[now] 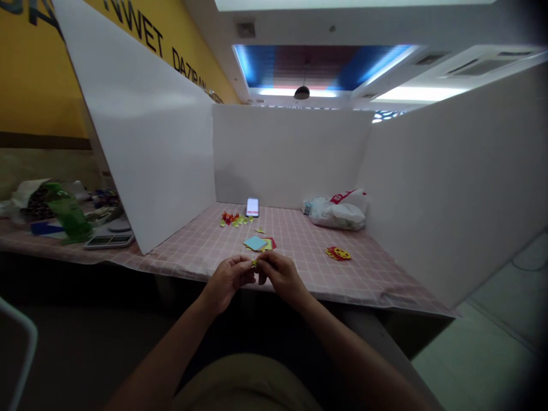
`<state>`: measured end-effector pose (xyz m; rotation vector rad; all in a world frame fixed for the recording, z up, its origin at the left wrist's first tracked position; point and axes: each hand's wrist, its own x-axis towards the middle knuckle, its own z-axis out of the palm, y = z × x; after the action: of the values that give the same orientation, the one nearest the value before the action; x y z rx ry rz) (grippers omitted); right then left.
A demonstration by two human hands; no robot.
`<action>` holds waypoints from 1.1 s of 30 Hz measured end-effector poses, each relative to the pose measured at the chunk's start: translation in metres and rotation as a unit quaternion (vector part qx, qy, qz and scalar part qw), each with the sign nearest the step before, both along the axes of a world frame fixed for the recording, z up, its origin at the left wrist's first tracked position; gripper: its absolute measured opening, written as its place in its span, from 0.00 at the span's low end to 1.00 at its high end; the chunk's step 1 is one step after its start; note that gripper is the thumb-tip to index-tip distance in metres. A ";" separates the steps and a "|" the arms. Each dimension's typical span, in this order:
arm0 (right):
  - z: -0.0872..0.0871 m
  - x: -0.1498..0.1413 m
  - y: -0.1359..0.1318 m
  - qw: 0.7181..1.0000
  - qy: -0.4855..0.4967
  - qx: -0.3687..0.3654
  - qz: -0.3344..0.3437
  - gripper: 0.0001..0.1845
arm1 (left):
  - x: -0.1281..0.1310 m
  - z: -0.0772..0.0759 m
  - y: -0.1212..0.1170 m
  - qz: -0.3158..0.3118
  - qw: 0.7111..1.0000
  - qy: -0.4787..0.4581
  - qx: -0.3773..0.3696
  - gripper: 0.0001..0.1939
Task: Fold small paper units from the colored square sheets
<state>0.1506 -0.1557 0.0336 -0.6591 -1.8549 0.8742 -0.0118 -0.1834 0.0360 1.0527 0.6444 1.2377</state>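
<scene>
Between my two hands, over the table's front edge, is a small folded piece of yellow paper (254, 264). My left hand (231, 278) pinches its left side with thumb and fingers. On the other side my right hand (280, 274) is closed on it too, and the fingers hide most of its shape. Just beyond the hands lies a stack of square paper sheets (256, 244), light blue on top with yellow and red below. A single folded yellow paper piece (260, 230) rests behind the stack. Farther back sits a cluster of small folded red, orange and yellow papers (231, 218).
A phone (252, 206) with a lit screen stands at the back. White plastic bags (338, 212) lie at the back right, and red and yellow cut-out shapes (338, 253) nearer on the right. White panels (291, 154) enclose the checked tablecloth (299, 274). A green bottle (68, 212) stands outside, left.
</scene>
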 end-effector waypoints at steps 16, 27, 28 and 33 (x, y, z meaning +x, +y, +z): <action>0.005 -0.009 -0.001 0.976 0.119 -0.180 0.037 0.11 | 0.001 -0.003 0.001 0.045 0.998 0.035 0.021 0.07; 0.000 -0.008 -0.003 0.985 0.083 -0.132 0.081 0.03 | 0.002 -0.011 -0.007 0.109 0.994 0.008 -0.001 0.08; 0.001 -0.008 -0.004 0.984 0.076 -0.133 0.086 0.04 | 0.001 -0.011 -0.008 0.115 0.993 0.013 0.003 0.08; 0.006 -0.007 -0.006 0.985 0.051 -0.130 0.098 0.08 | -0.001 -0.011 -0.014 0.139 0.988 0.054 0.027 0.08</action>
<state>0.1439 -0.1615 0.0392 -0.5845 -1.7498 1.2702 -0.0131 -0.1971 0.0254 1.1069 0.8667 1.4526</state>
